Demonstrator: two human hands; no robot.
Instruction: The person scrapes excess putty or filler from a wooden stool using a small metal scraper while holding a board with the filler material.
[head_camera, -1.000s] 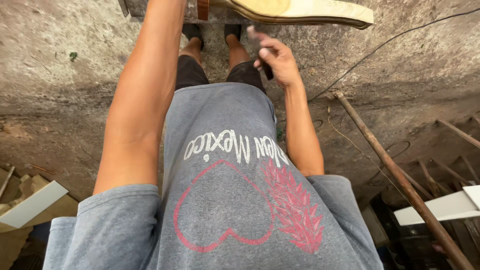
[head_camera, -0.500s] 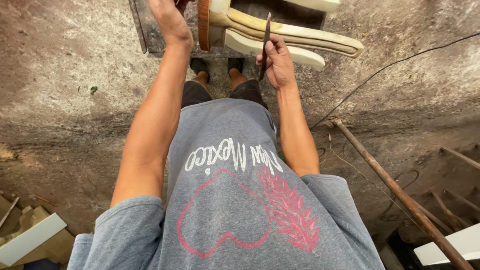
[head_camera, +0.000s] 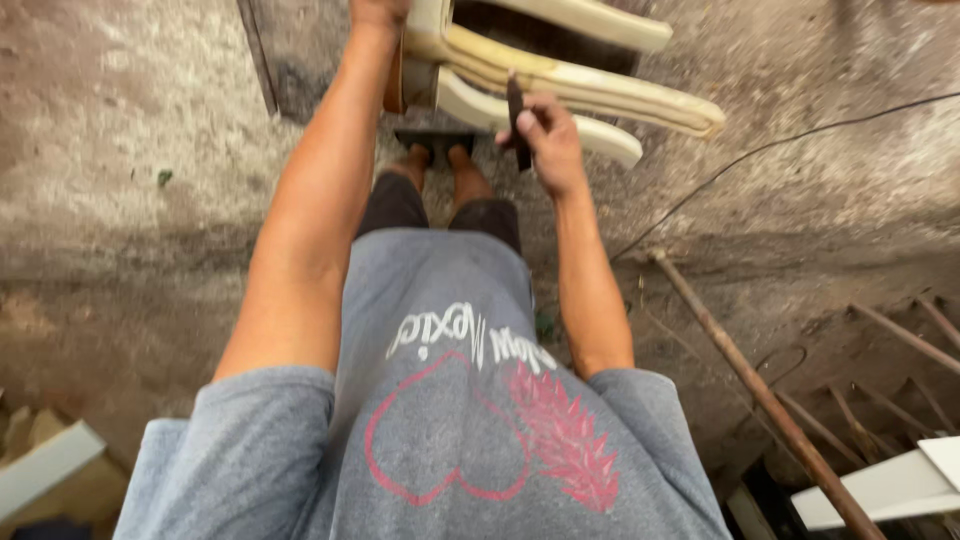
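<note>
I look straight down my grey shirt to my feet on a rough concrete floor. My left hand (head_camera: 378, 12) reaches to the top edge of the view and grips the cream plastic chair (head_camera: 560, 85), which lies tipped in front of me with its legs pointing right. My right hand (head_camera: 545, 135) holds a thin dark tool (head_camera: 516, 115) upright against one of the chair's legs. What kind of tool it is cannot be told.
A rusty metal rod (head_camera: 750, 385) slants across the floor on the right, with more rods (head_camera: 900, 335) and a white plank (head_camera: 880, 485) beyond it. A thin cable (head_camera: 760, 150) runs across the concrete. Pale board scraps (head_camera: 45, 465) lie at the lower left.
The view has tilted down toward the floor ahead, bringing the chair further into view. My left hand stays on the chair. My right hand with the tool has come up against a chair leg.
</note>
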